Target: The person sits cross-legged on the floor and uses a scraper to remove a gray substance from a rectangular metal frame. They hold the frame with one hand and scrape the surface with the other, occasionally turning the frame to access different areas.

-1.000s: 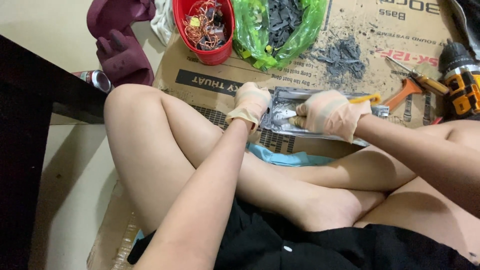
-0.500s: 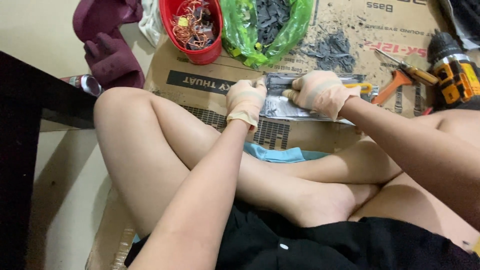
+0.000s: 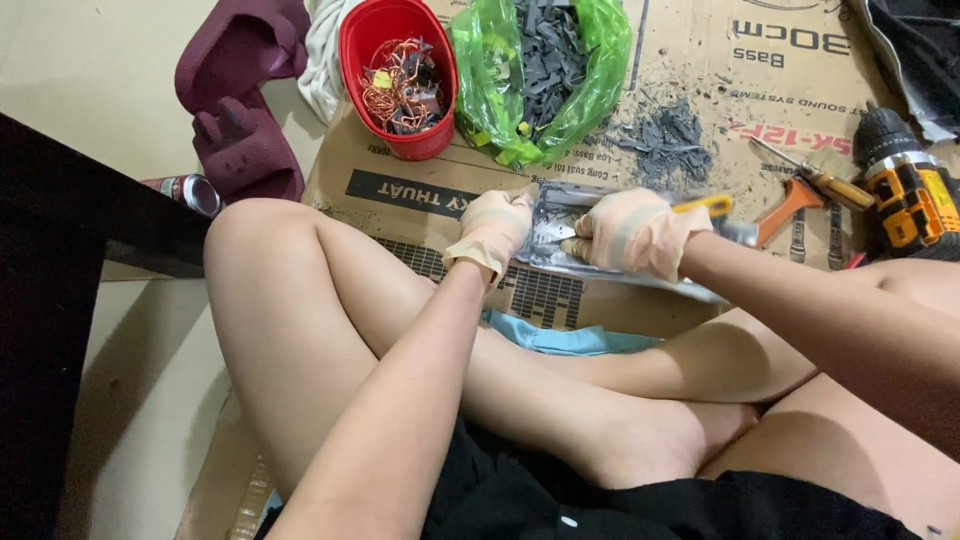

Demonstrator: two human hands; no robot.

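Lying flat on the cardboard sheet (image 3: 640,60) spread over the floor, just beyond the crossed legs: a grey metal panel (image 3: 560,215), gripped at both ends. Left hand (image 3: 492,232), gloved, clamped on the panel's left edge; right hand (image 3: 632,232), also gloved, closed around a yellow-handled tool (image 3: 706,205) whose tip rests against the panel's middle. Hands close together, nearly touching. Under the panel, a black grille pattern printed on the cardboard. Farther out, a heap of dark scraps (image 3: 665,135), then a green plastic bag (image 3: 540,70) full of the same dark pieces, and beside it a red tub (image 3: 398,75) of copper wire. Off to the right, orange pliers (image 3: 785,210), a screwdriver (image 3: 815,178) and a yellow cordless drill (image 3: 910,190). At far left, maroon slippers (image 3: 240,110) and a small can (image 3: 190,190).
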